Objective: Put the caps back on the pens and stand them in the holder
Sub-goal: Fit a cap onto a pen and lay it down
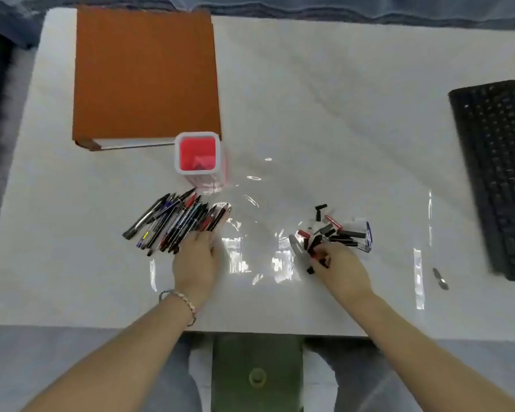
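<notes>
Several uncapped pens (176, 221) lie in a loose pile on the white table, just in front of the red pen holder (176, 153) with its white rim. My left hand (197, 260) rests at the pile's near right edge, fingers stretched onto the pens' ends. A heap of black, red and clear pen caps (342, 230) lies to the right. My right hand (344, 270) sits at the heap's near left side, with its fingers curled round a red cap and a black cap (317, 258). The holder looks nearly empty inside.
An orange-covered binder (146, 75) lies behind the holder at the back left. A black keyboard (494, 173) runs along the right side. A small dark object (440, 279) lies near the front right. A glossy clear sheet covers the table (324, 99).
</notes>
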`<state>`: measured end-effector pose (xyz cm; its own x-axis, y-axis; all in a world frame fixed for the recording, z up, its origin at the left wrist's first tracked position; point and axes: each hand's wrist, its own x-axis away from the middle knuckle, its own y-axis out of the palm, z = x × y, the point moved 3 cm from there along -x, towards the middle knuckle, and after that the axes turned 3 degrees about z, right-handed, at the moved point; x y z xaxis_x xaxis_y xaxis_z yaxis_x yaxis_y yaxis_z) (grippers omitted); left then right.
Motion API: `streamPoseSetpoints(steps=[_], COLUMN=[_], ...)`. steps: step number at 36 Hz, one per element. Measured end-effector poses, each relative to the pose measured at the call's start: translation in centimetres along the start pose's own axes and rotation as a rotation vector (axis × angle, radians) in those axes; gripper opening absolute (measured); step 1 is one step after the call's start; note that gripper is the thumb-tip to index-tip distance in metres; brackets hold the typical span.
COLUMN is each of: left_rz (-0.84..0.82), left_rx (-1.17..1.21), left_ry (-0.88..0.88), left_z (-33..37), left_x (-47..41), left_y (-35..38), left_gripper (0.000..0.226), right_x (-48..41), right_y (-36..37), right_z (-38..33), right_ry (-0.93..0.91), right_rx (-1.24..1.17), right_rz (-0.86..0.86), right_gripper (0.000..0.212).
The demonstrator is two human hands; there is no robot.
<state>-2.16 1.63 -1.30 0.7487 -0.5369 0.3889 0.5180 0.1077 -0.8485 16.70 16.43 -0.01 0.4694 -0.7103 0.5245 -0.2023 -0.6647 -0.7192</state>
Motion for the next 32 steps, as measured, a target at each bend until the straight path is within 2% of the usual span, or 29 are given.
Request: streamPoseSetpoints(steps=[2,4,6,9,12,14,16,18,19,21,24,26,32], left_rz=[0.053,0.108,0.144,0.225,0.274,0.316,0.345,0.3,0.244,0.192,0.146,0.132,0.111], left_rx=[-0.006,-0.03,-0.067,-0.127,-0.165,-0.126,-0.019,0.19,0.299,0.451,0.648,0.679,0.676], left_ry=[0.033,0.101,0.187,0.311,0.402,0.438,0.454,0.387,0.36,0.365,0.386,0.414,0.482], left_z=[-0.5,-1.0,-1.8,-2.6,-3.0,-2.9,-2.2,-1.3,-0.8,0.3,1.9,2.6,3.1], left_x=[-0.7,-1.5,-2.3,-3.2,-3.6,-3.8,-4.1,-4.5,-4.7,-4.8,-4.3,-3.5,-0.1], left_y=[1.0,2.2,3.5,4.8,5.7,5.8,5.3,4.4,4.1,3.7,3.1,3.3,4.2], left_gripper=[0.021,0.019,0.015,0.011,0.017,0.012,0.009,0.005,0.002,0.015,0.013,0.012,0.016], right_x=[-1.2,-2.4,-3.6,-4.7,-5.1,-5.3,-5.6,-6.1,-6.4,-6.8,-6.9,-6.5,-3.8], right_y=[1.5,3.1,4.5,5.8,6.5,6.5,5.9,4.8,4.1,2.9,1.4,1.1,2.4], right_z=[0.3,0.4,0.6,0.9,1.2,1.1,0.8,0.1,-0.3,-0.9,-1.5,-1.8,-1.2], right_ry=[-0.053,-0.105,-0.144,-0.226,-0.281,-0.293,-0.312,-0.322,-0.309,-0.274,-0.27,-0.274,-0.249], right_rx=[0.103,0.176,0.243,0.359,0.341,0.311,0.157,-0.032,-0.16,-0.492,-0.896,-1.085,-1.271], right_rz=[0.041,0.057,0.088,0.162,0.238,0.244,0.189,0.173,0.188,0.198,0.248,0.235,0.217], right_gripper=[0.032,0.02,0.025,0.022,0.014,0.014,0.021,0.022,0.018,0.006,0.003,0.008,0.023])
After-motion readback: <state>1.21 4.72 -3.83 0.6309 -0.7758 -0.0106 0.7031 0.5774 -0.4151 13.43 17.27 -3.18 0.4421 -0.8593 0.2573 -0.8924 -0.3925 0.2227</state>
